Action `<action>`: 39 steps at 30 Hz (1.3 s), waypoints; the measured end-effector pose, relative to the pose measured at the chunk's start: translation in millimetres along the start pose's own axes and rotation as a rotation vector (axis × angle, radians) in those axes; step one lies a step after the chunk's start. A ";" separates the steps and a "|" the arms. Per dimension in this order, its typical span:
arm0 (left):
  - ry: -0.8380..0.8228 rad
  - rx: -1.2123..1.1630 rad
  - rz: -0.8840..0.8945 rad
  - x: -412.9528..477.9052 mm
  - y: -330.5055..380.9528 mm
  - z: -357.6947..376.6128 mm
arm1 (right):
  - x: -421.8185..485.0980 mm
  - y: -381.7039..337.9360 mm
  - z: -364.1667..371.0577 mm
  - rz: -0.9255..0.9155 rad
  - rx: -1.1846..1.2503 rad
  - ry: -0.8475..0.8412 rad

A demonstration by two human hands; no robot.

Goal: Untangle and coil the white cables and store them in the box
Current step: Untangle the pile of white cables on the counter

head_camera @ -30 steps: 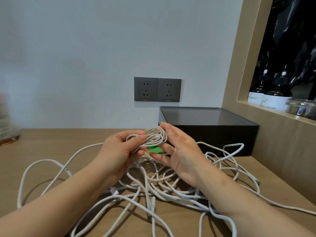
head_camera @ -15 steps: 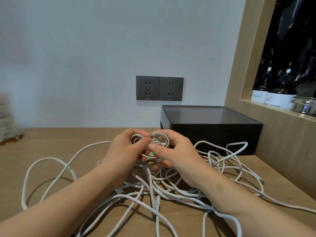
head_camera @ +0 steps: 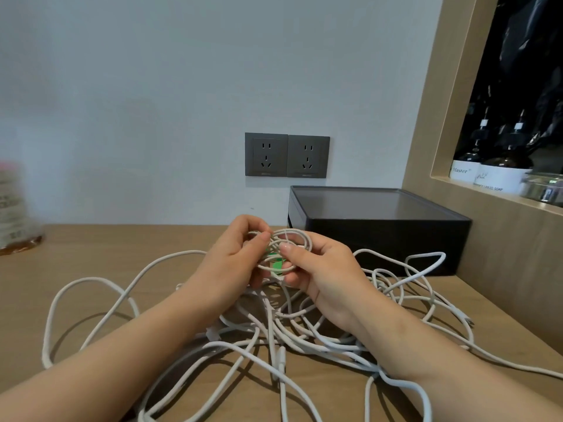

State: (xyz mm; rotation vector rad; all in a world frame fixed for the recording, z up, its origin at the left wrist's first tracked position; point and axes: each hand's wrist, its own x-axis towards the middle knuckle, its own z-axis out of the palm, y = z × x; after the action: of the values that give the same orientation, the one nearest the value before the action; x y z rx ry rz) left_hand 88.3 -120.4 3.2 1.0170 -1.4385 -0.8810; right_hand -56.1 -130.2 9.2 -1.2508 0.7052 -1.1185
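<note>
1. The wooden counter [head_camera: 91, 284] carries everything. The black box [head_camera: 377, 239] sits back right against the wall, and I cannot tell whether it is lidded.
2. The white cables [head_camera: 274, 330] sprawl tangled beneath both forearms, some loops cut off below.
3. I judge coiling is in hand: left hand [head_camera: 231, 263] and right hand [head_camera: 323, 269] both pinch a small coil [head_camera: 292, 239] above the heap.
4. Next I'd fasten it. The green tie [head_camera: 277, 264] is mostly hidden behind strands.

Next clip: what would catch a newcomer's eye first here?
The left hand and right hand grip a small white coil with a green strip showing inside it, mid-desk. Beneath them loose white cables sprawl across the wooden desk; a black box sits behind on the right, by the wall.
</note>
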 end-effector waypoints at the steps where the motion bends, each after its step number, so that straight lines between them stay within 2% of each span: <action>1: -0.028 0.098 0.050 -1.0 0.6 -2.6 | 0.9 0.1 -0.5 0.016 0.024 0.019; 5: -0.090 0.524 0.254 -3.7 1.1 -12.0 | 2.6 1.2 -1.6 0.066 0.098 0.050; 7: -0.052 0.643 0.358 -2.5 0.4 -13.2 | 2.5 2.4 -1.7 0.098 0.124 0.057; 9: 0.008 0.674 0.389 -3.3 0.7 -11.4 | 1.6 2.4 -1.6 0.124 0.139 0.058; 13: 0.147 0.534 0.347 -6.8 2.8 -2.3 | -0.8 0.7 -1.7 0.130 0.141 0.041; 16: 0.223 0.382 0.212 -3.6 -0.7 -0.6 | -1.5 0.8 0.0 0.102 0.084 0.019; 21: 0.256 0.171 -0.006 0.1 -5.3 3.9 | -1.4 2.1 4.4 0.062 -0.027 0.020; 26: 0.155 -0.133 -0.251 2.3 -1.5 -0.1 | -0.7 3.9 5.9 0.031 -0.110 0.035; 31: 0.083 -0.256 -0.275 1.8 4.7 0.3 | -1.1 3.5 4.0 -0.049 -0.156 0.057; 39: 0.055 -0.208 -0.313 -1.7 5.5 5.7 | 1.8 5.5 2.9 -0.095 -0.302 0.008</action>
State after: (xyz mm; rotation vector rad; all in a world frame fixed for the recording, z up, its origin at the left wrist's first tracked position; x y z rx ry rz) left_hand 82.1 -117.0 7.0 1.1149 -1.1308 -1.1932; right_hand -51.5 -131.2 4.8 -1.5493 0.8502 -1.1228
